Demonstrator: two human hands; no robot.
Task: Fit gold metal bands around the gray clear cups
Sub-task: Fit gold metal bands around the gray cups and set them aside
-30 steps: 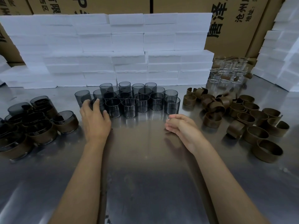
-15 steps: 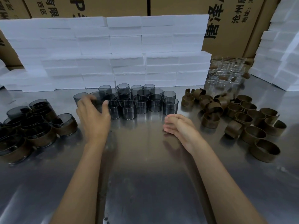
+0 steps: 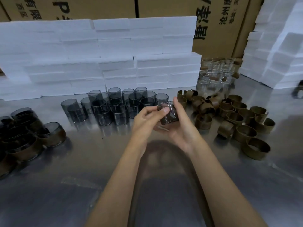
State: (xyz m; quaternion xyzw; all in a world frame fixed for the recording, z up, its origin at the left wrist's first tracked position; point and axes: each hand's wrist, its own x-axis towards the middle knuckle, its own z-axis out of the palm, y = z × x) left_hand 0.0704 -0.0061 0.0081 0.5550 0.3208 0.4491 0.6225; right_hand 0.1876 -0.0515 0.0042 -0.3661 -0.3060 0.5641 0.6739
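The step in hand is fitting: both hands hold one gray cup [image 3: 168,114] above the worktop [image 3: 98,185], between the bare cups [image 3: 118,105] and the loose gold bands [image 3: 236,118]. The left hand [image 3: 147,122] pinches its near side; the right hand [image 3: 182,125] cradles it, fingers curled behind. A band seems already round it, though blur hides this. Next, the band needs seating square.

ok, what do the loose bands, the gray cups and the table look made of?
Bands: thin sheet metal, dull brass-gold; open split rings holding their curl.
Gray cups: smoky see-through glass or plastic, can't tell which; cups behind show through.
Table: brushed steel, likely stainless; blurred reflections.
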